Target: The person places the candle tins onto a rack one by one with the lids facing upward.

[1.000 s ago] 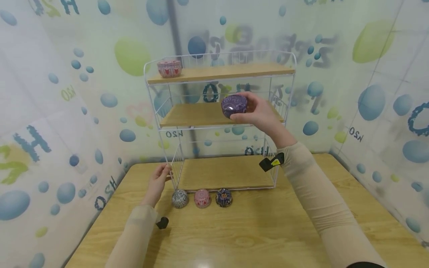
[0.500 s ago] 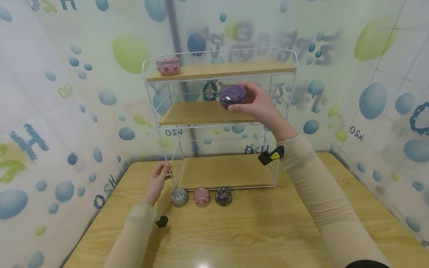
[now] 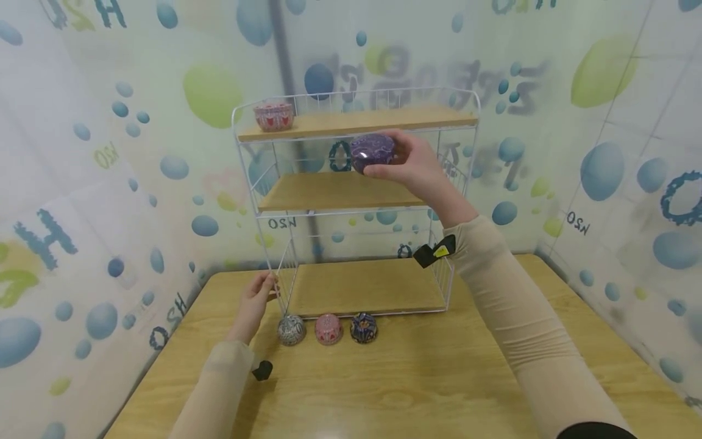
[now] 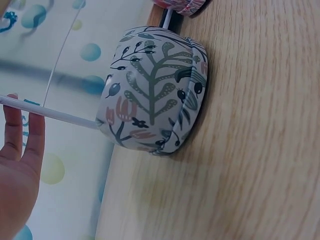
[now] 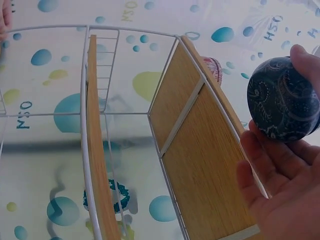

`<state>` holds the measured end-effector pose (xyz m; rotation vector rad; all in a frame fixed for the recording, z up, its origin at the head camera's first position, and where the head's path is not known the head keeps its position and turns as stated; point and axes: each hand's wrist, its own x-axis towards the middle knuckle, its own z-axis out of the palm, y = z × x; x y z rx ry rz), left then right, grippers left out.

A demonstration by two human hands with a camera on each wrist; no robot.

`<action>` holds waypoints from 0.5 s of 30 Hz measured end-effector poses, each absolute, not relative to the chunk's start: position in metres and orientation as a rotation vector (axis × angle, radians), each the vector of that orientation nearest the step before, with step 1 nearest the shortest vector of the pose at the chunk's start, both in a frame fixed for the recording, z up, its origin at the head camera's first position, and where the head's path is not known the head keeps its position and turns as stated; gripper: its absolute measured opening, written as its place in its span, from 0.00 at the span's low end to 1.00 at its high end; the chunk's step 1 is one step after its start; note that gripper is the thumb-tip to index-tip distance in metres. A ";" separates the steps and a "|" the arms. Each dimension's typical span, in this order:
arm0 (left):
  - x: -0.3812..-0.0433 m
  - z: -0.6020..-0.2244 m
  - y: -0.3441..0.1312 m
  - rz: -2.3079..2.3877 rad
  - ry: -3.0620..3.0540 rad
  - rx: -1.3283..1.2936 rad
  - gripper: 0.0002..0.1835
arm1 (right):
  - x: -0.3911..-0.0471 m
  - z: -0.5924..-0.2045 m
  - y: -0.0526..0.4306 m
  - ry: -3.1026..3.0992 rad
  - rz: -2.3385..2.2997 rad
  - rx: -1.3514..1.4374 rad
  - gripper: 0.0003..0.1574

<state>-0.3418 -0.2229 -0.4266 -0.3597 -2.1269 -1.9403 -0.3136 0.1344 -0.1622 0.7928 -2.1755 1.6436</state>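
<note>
My right hand (image 3: 417, 164) holds a round purple tin (image 3: 372, 153) with a swirl pattern between thumb and fingers. The tin is in front of the rack, just below the top shelf's front edge; in the right wrist view this tin (image 5: 280, 100) looks dark blue. At the lower left, my left hand (image 3: 255, 302) grips the left post of the white wire shelf rack (image 3: 253, 177), and the left wrist view shows its fingers (image 4: 34, 142) behind the rod. Beside the post's foot sits a white tin with a leaf and flower print (image 4: 152, 92).
A pink tin with red hearts (image 3: 274, 116) stands at the left end of the top shelf (image 3: 362, 121). On the table (image 3: 384, 390), a pink tin (image 3: 328, 329) and a dark blue patterned tin (image 3: 364, 328) line up along the rack's front. Printed sheets hang behind and at both sides.
The right hand has raised the purple tin toward the top shelf and shifted it slightly left. The left hand has kept its hold on the post. The head view has tilted a little.
</note>
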 end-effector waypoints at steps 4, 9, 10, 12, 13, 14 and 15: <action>-0.333 -0.417 -0.220 -1.930 -2.142 -0.359 0.10 | -0.313 -0.158 0.132 -2.162 1.644 0.805 0.39; -0.331 -0.414 -0.218 -1.931 -2.139 -0.352 0.10 | -0.313 -0.151 0.130 -2.155 1.625 0.789 0.40; -0.332 -0.416 -0.219 -1.933 -2.134 -0.355 0.10 | -0.313 -0.150 0.130 -2.147 1.627 0.793 0.40; -0.336 -0.420 -0.221 -1.952 -2.123 -0.347 0.10 | -0.313 -0.148 0.129 -2.131 1.625 0.805 0.39; -0.338 -0.423 -0.222 -1.958 -2.119 -0.340 0.10 | -0.314 -0.147 0.129 -2.124 1.626 0.814 0.39; -0.340 -0.425 -0.223 -1.961 -2.118 -0.333 0.10 | -0.314 -0.147 0.128 -2.119 1.629 0.825 0.39; -0.342 -0.428 -0.223 -1.959 -2.119 -0.329 0.11 | -0.314 -0.146 0.128 -2.115 1.629 0.837 0.38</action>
